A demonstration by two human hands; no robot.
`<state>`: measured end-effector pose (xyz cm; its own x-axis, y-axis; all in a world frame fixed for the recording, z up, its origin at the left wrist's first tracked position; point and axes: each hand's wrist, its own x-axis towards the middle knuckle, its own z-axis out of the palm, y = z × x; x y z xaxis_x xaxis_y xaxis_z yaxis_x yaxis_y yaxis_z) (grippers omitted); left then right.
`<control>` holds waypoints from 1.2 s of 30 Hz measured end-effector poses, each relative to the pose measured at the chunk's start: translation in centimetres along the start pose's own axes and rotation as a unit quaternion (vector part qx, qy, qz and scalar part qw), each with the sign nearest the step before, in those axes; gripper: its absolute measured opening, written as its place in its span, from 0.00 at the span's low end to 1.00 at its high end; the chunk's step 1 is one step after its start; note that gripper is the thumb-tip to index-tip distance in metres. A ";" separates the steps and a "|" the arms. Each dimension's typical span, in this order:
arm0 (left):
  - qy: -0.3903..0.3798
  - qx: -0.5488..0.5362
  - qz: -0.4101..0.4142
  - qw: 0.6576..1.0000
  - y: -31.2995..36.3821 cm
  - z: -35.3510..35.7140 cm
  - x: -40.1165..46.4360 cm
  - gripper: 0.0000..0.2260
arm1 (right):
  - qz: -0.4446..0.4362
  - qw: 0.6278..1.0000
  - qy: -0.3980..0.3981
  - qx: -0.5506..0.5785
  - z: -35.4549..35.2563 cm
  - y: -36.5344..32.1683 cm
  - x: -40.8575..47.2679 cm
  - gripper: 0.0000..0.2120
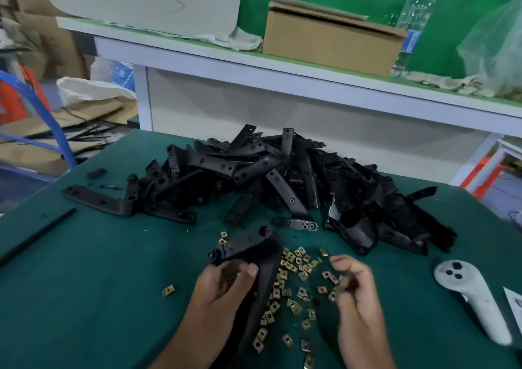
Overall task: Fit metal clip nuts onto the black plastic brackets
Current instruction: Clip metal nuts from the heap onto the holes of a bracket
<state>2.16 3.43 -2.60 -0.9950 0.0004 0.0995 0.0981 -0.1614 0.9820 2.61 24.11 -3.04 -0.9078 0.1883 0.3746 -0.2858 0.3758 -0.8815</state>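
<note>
Small factory or assembly workshop, hand-work station. Bench (84, 269) covered in a dark green mat, with a big loose heap of black plastic brackets (282, 176) and scattered brass-coloured clip nuts (291, 292), bulk piece-work. Raised white shelf (254, 66) behind the bench carries a plain cardboard box (330, 43), a water bottle (415, 21), rags and a clear plastic bag (497, 43). Green wall panel behind. Left side: stacked flattened cardboard (56, 139), white sacks, blue tubing, probably stock or waste storage but blurred. White handheld controller (469, 298) lies on the bench at right.
</note>
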 end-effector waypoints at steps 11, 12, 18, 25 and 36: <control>-0.139 0.029 0.038 0.989 -1.0 1.7 -1.6 0.15 | 0.254 0.865 -0.150 0.405 -2.3 1.1 1.7 0.19; -0.141 0.040 0.038 0.989 -1.1 1.8 -1.6 0.15 | 0.259 0.865 -0.154 0.401 -2.3 1.0 1.7 0.19; -0.164 0.136 0.045 0.976 -1.3 2.0 -1.8 0.12 | 0.281 0.848 -0.125 0.431 -2.3 0.5 1.8 0.15; -0.187 0.168 0.046 0.967 -1.3 1.8 -1.9 0.12 | 0.275 0.860 -0.146 0.404 -2.6 0.8 1.8 0.12; -0.160 0.212 0.055 0.963 -1.6 1.7 -2.0 0.10 | 0.228 0.889 -0.228 0.325 -2.4 0.0 1.3 0.08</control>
<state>4.00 5.38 -4.09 -0.9290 0.3211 0.1840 0.2677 0.2396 0.9332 2.18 26.52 -1.92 -0.9627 -0.2557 -0.0883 0.1603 -0.2764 -0.9476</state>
